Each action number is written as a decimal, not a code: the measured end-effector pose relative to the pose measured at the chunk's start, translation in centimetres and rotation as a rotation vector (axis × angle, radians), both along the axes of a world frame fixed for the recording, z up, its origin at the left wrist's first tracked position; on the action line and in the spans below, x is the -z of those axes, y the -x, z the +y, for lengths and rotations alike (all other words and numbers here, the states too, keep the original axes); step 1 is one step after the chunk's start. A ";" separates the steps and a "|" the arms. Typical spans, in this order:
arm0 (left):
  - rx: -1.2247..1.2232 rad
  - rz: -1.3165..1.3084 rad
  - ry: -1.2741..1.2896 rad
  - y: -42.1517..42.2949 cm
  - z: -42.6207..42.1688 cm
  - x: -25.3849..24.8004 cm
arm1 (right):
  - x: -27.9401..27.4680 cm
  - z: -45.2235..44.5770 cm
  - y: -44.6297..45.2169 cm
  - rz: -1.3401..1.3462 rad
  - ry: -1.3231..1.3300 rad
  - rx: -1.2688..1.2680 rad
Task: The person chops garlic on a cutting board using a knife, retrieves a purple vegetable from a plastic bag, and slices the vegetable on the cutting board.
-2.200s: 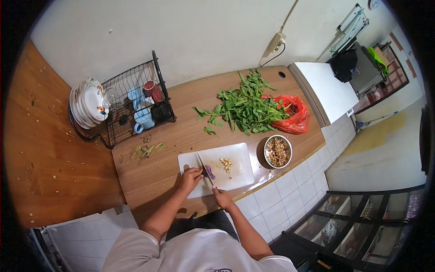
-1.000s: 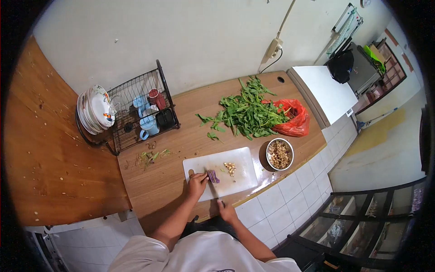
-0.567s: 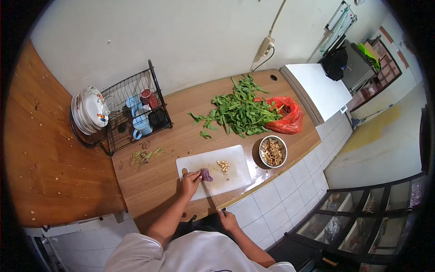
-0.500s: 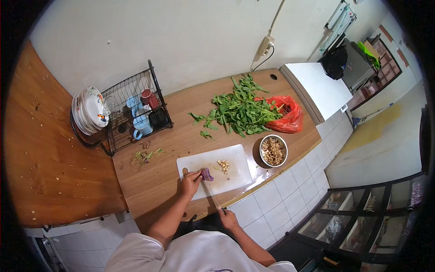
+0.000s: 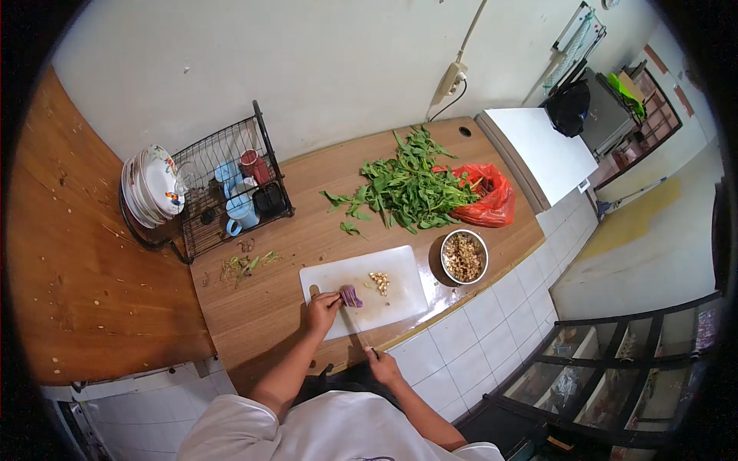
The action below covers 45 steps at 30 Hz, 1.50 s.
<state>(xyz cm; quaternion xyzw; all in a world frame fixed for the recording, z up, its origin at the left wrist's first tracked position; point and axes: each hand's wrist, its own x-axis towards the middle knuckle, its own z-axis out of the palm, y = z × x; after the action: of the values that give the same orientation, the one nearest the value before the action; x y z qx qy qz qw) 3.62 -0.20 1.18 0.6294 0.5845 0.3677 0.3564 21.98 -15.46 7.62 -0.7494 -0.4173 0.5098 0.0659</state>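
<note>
A purple shallot (image 5: pixel 351 296), partly sliced, lies on the white cutting board (image 5: pixel 406 301). My left hand (image 5: pixel 323 309) pinches its left end with the fingertips. In my right hand (image 5: pixel 383 366) is the handle of a knife (image 5: pixel 358 333), its blade reaching up across the board's near edge to the shallot. Where the blade tip meets the shallot is too small to make out. Small pale pieces that look like garlic (image 5: pixel 380 283) sit in a pile just right of the shallot.
Leafy greens (image 5: pixel 407 188) spill beside a red plastic bag (image 5: pixel 492 198) at the back. A metal bowl (image 5: pixel 464 257) of brown chopped pieces stands near the table's right edge. A dish rack (image 5: pixel 231 192) with plates and cups is at left, vegetable scraps (image 5: pixel 244 265) in front of it.
My right hand has shifted slightly up and left with the knife. The shallot slices look a little more spread. My left hand stays nearly in place.
</note>
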 end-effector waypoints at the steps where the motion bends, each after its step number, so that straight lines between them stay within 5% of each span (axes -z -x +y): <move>1: 0.016 0.071 -0.042 0.1 0.0 0.4 | 0.5 -0.2 0.2 -0.042 -0.094 -0.012; 14: -0.113 0.092 -0.059 -1.6 -0.7 -0.4 | 0.8 -0.7 2.0 -0.188 -0.027 0.005; 20: -0.139 0.118 -0.068 -2.2 -0.7 -0.1 | 3.2 -0.4 1.5 -0.117 -0.031 0.040; 23: -0.123 0.145 -0.100 -1.9 -0.5 0.2 | 3.5 0.4 1.5 0.008 -0.237 0.084; 28: -0.092 0.103 -0.120 -1.7 -0.5 0.5 | 4.1 3.9 1.6 -0.022 0.006 0.003; 41: -0.024 0.047 -0.087 -1.0 -0.4 0.3 | 4.9 1.7 3.3 0.185 -0.231 0.169; 45: 0.001 0.077 -0.061 -0.7 -0.2 0.2 | 3.3 4.9 3.1 0.140 -0.068 0.098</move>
<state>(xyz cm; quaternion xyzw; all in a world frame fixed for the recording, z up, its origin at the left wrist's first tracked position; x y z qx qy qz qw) 4.29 -0.43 0.99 0.6539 0.5859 0.3607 0.3147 18.87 -10.54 4.29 -0.7289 -0.3915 0.5426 0.1450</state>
